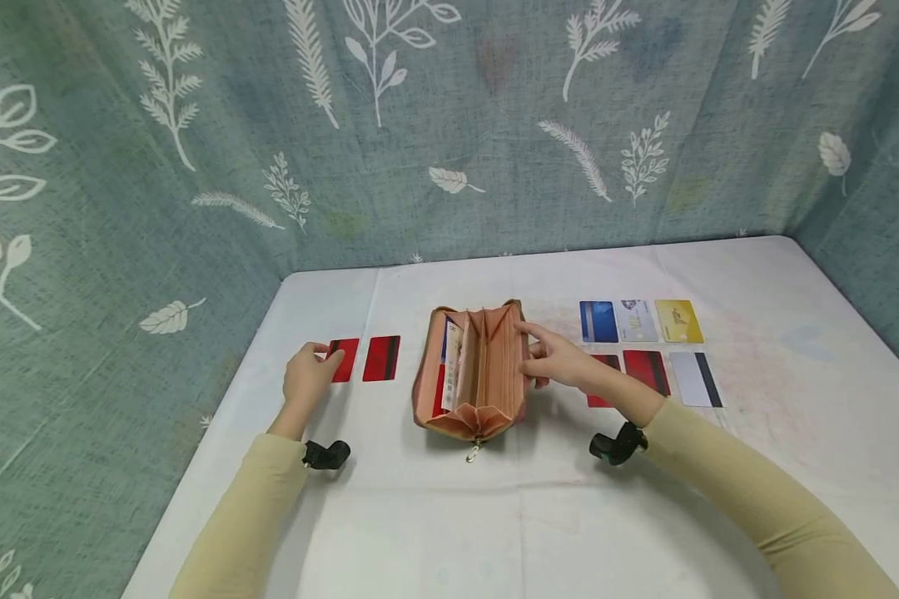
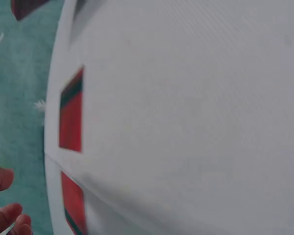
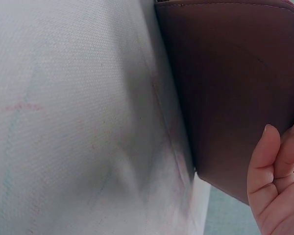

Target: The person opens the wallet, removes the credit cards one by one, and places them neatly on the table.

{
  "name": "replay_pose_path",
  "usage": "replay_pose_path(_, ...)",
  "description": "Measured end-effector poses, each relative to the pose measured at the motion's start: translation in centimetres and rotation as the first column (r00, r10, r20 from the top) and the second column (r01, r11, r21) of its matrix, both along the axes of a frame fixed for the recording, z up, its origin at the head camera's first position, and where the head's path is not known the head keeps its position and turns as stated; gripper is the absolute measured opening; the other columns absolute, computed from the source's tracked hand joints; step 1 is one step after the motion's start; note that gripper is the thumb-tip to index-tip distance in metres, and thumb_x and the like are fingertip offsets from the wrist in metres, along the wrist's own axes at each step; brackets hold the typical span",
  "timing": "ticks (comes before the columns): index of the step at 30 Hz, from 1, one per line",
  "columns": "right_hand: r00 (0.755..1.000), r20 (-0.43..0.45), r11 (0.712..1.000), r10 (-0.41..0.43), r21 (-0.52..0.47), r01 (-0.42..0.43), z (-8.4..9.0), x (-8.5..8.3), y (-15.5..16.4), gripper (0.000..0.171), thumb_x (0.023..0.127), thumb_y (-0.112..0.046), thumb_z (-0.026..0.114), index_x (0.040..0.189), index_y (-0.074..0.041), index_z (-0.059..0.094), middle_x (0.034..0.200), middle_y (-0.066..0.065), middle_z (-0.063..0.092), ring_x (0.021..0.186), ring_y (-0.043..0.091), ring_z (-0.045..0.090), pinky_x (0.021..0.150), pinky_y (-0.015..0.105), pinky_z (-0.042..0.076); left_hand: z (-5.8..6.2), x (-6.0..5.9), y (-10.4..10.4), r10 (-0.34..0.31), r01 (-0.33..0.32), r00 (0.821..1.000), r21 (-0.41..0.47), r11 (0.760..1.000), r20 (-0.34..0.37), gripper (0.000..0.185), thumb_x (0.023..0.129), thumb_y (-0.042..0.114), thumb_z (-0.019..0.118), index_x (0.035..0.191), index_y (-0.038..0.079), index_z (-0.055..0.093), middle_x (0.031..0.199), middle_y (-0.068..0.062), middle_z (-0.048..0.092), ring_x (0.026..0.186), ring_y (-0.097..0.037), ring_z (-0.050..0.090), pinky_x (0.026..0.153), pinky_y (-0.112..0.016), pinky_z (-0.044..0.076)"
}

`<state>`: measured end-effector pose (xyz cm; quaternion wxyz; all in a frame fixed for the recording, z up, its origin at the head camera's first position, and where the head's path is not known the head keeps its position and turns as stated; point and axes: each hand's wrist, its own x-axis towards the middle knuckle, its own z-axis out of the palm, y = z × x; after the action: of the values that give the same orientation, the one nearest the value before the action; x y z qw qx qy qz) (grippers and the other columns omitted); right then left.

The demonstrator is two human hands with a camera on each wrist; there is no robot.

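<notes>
A zip-around wallet (image 1: 506,399) stands open on the table, its pink pleated compartments facing up. Papers (image 1: 452,366) and a red edge show in its left section. My right hand (image 1: 558,359) holds the wallet's right side at the rim; in the right wrist view its fingers (image 3: 264,152) lie against the brown outer cover (image 3: 225,88). Over at the left, my left hand (image 1: 307,378) hovers by a red card (image 1: 346,359), thumb and fingers apart with nothing visible between them in the left wrist view. Beside that card lies another red card (image 1: 381,358) with a dark stripe.
Right of the wallet lie two rows of cards: a blue card (image 1: 598,322), a silver card (image 1: 637,320) and a gold card (image 1: 678,321) behind; a red card (image 1: 647,372), a white striped card (image 1: 695,379) and a partly hidden red one in front. A patterned curtain (image 1: 494,166) hangs behind.
</notes>
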<state>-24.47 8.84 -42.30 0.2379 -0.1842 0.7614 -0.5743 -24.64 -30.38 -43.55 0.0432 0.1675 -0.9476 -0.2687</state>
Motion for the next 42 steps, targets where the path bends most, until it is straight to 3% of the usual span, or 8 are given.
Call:
replay_pose_path(6,1.000,-0.012,1.000,0.009,-0.007,-0.009,0.1,0.0,-0.1,0.073,0.085,-0.005,0.053,0.146,-0.004,0.012,0.075,0.002,0.059,0.052,0.014,0.047,0.061,0.029,0.048,1.3,0.1,1.7,-0.028,0.031,0.999,0.059,0.998,-0.041,0.042,0.090,0.033,0.053,0.116,0.000,0.054,0.093,-0.013,0.054,0.080,-0.023,0.050,0.063,-0.029,0.040)
replay_pose_path(16,1.000,0.001,1.000,0.010,-0.016,-0.010,0.1,-0.1,-0.1,0.073,0.085,-0.004,0.053,0.146,-0.005,0.013,0.074,0.001,0.058,0.052,0.013,0.047,0.060,0.028,0.047,2.4,0.4,3.8,-0.071,0.084,0.993,0.137,0.987,-0.095,0.040,0.089,0.031,0.056,0.117,0.003,0.054,0.090,-0.011,0.054,0.070,-0.020,0.050,0.057,-0.024,0.042)
replay_pose_path(23,1.000,0.000,1.000,0.012,-0.017,-0.012,0.2,0.0,-0.1,0.073,0.085,-0.004,0.053,0.146,-0.004,0.012,0.074,0.002,0.059,0.052,0.013,0.047,0.060,0.030,0.047,3.1,0.7,5.5,-0.113,0.130,0.984,0.123,0.984,-0.135,0.040,0.089,0.030,0.056,0.117,0.003,0.055,0.100,-0.015,0.059,0.081,-0.026,0.054,0.062,-0.028,0.042)
replay_pose_path(31,1.000,-0.005,1.000,0.014,-0.012,-0.014,0.3,0.0,-0.1,0.074,0.085,-0.004,0.053,0.146,-0.004,0.012,0.076,0.003,0.059,0.052,0.012,0.048,0.060,0.029,0.047,3.8,1.3,8.3,-0.217,0.243,0.956,0.122,0.962,-0.196,0.033,0.087,0.026,0.060,0.112,0.004,0.060,0.098,-0.014,0.062,0.080,-0.025,0.054,0.059,-0.028,0.040)
replay_pose_path(37,1.000,-0.002,1.000,0.006,-0.003,-0.006,0.4,0.2,-0.2,0.073,0.085,-0.004,0.053,0.146,-0.006,0.012,0.075,0.001,0.059,0.052,0.013,0.049,0.061,0.030,0.047,3.5,1.3,10.0,-0.310,0.333,0.938,0.165,0.928,-0.152,0.030,0.086,0.025,0.061,0.110,0.006,0.062,0.107,-0.016,0.061,0.091,-0.028,0.057,0.071,-0.037,0.048)
replay_pose_path(42,1.000,0.003,1.000,0.005,-0.006,-0.005,0.4,0.1,-0.3,0.074,0.084,-0.003,0.053,0.146,-0.006,0.013,0.075,0.002,0.059,0.052,0.013,0.049,0.061,0.031,0.047,2.8,1.1,11.1,-0.344,0.355,0.934,0.159,0.921,-0.092,0.032,0.086,0.027,0.062,0.112,0.009,0.062,0.112,-0.018,0.061,0.103,-0.032,0.055,0.077,-0.042,0.047)
